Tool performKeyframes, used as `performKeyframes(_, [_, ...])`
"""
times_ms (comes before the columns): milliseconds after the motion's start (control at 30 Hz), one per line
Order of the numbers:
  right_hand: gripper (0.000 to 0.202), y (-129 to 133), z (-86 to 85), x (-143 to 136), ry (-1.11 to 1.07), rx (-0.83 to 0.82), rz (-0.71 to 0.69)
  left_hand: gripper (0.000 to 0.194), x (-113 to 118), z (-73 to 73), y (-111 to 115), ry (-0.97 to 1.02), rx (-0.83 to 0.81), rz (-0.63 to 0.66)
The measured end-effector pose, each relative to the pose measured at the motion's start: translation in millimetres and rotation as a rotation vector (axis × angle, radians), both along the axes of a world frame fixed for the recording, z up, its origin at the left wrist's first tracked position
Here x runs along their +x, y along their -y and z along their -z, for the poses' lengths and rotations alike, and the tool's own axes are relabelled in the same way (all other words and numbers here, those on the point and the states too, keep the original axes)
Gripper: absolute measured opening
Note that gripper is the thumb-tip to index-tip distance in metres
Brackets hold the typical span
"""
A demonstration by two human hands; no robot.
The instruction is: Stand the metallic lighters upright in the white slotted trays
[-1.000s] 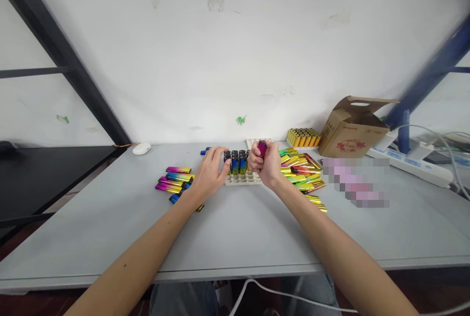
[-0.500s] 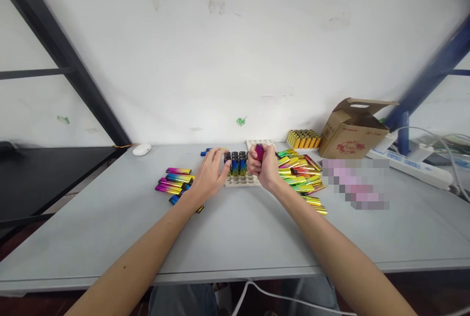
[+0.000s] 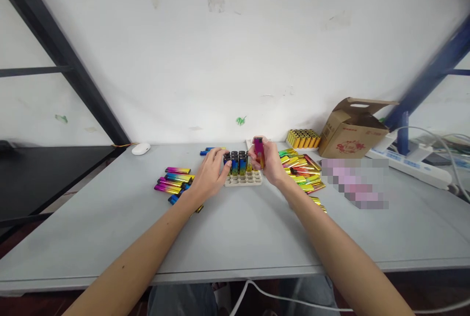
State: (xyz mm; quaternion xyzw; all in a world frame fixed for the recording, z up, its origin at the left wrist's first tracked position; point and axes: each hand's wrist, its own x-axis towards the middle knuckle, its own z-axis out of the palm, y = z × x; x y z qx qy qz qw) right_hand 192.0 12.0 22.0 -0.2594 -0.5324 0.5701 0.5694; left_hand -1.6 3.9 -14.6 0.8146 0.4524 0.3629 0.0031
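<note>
In my right hand (image 3: pixel 270 161) a magenta and gold lighter (image 3: pixel 259 152) is held upright, just over the right side of a pale tray (image 3: pixel 243 183) with round holes. Several blue-green lighters (image 3: pixel 235 165) with black tops stand in the tray's back rows, while holes show at its front. My left hand (image 3: pixel 212 174) rests at the tray's left side, fingers apart and curved beside the standing lighters; nothing shows in its grasp. Loose shiny lighters (image 3: pixel 178 178) lie left of that hand. A larger pile of gold, green and red lighters (image 3: pixel 303 171) lies to the right.
A block of yellow lighters (image 3: pixel 303 138) stands at the back right beside an open cardboard box (image 3: pixel 352 134). Farther right is a white power strip (image 3: pixel 414 168) with cables. A white oval object (image 3: pixel 141 149) sits at the back left. The wall rises behind the table.
My right hand has turned and loosened from a fist round the lighter, so more of the lighter's length shows. My left hand has stayed about where it was.
</note>
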Motion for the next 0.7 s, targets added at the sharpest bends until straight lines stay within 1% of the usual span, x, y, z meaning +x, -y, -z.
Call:
performKeyframes(67, [0.022, -3, -2.5, 6, 0.037, 0.052, 0.088, 0.035, 0, -0.5, 1, -0.013, -0.022, -0.009])
performKeyframes(133, [0.021, -5, -4.9, 12, 0.135, 0.115, 0.170, 0.036, 0, -1.0, 2, -0.017, -0.028, -0.012])
performKeyframes(233, [0.026, -7, -8.2, 20, 0.370, 0.248, 0.250, 0.035, 1, -1.5, 2, -0.017, -0.024, -0.015])
performKeyframes(333, [0.024, -5, -10.1, 28, 0.585, 0.392, 0.322, 0.035, 1, -1.7, 1, -0.022, -0.017, -0.012])
performKeyframes(433, [0.018, -4, -8.6, 34, 0.758, 0.525, 0.336, 0.034, 1, -1.1, 0, -0.028, -0.013, -0.011])
performKeyframes(533, [0.013, -6, -2.7, 38, 0.889, 0.631, 0.333, 0.034, 0, -0.1, 0, -0.034, -0.006, -0.010])
performKeyframes(600, [0.012, -9, 1.9, 40, 0.927, 0.663, 0.339, 0.034, 0, 0.4, -1, -0.034, 0.001, -0.008])
performKeyframes(700, [0.011, -11, 5.2, 42, 0.960, 0.656, 0.322, 0.034, 1, 0.1, 0, -0.036, 0.005, -0.011])
